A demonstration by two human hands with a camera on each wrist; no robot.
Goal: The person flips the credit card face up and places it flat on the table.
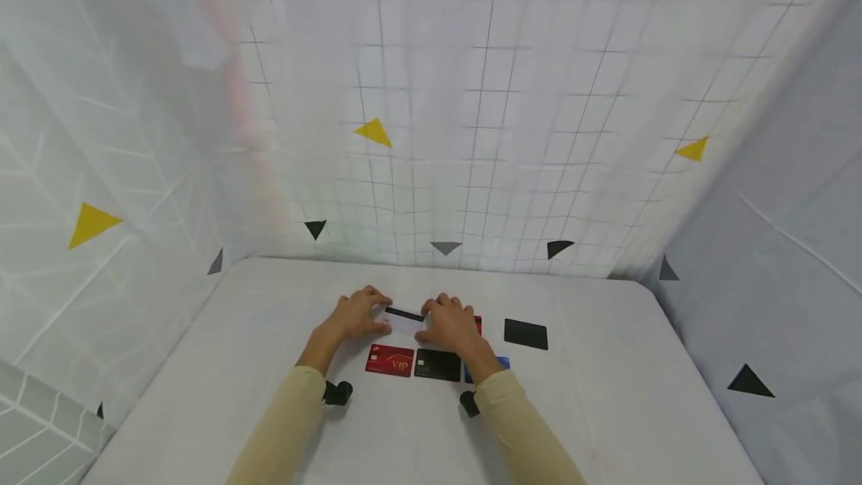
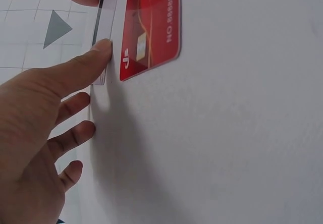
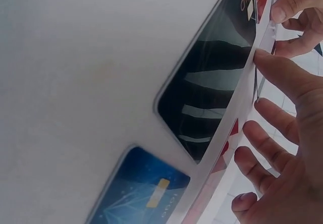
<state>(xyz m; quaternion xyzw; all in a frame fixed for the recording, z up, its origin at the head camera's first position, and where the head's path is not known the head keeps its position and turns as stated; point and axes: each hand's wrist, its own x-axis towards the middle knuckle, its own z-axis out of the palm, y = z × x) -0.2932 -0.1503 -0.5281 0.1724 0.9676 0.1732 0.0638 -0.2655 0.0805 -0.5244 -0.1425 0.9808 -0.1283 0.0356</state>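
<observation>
A pale card [image 1: 404,322] with a black stripe along its far edge lies between the two hands. At its left end, the left hand [image 1: 355,315] pinches it, thumb at the near corner and a fingertip at the far one. My right hand [image 1: 450,324] holds the opposite end the same way, its other fingers spread in the right wrist view. Just nearer than the pale card sit a red VIP card [image 1: 389,361] and a black card [image 1: 438,365]. The right wrist partly covers a blue card [image 3: 146,188]. Another red card [image 1: 479,323] shows from behind the right hand.
A plain dark card [image 1: 526,334] lies to the right of the right hand. Everything rests on a white-covered table [image 1: 606,388], with white sheeting [image 1: 431,193] rising behind it. Black wrist-camera mounts [image 1: 338,394] stick inward from both wrists.
</observation>
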